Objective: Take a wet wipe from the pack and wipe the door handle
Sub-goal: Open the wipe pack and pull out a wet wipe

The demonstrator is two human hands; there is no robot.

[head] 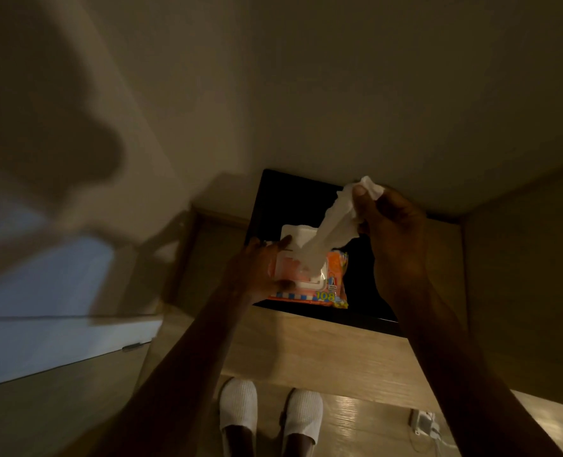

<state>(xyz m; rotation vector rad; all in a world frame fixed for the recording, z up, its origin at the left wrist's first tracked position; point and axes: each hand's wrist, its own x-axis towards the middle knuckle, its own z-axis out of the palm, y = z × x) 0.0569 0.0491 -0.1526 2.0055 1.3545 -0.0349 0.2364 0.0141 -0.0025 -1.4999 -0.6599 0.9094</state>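
An orange wet wipe pack (334, 278) lies on a small black table (286, 196), its white lid (298, 234) flipped open. My left hand (257, 272) presses on the pack's left side and holds it down. My right hand (392, 225) is raised above and to the right of the pack, pinching a white wet wipe (336, 222). The wipe stretches in a twisted strip from my fingers down into the pack's opening. No door handle shows in this view.
A pale wall rises behind the table. A light wooden surface (306, 344) lies in front of it. A white door or panel (42, 291) stands at the left, blurred. My feet in white slippers (270, 413) stand on the wood floor, a white charger (423, 420) beside them.
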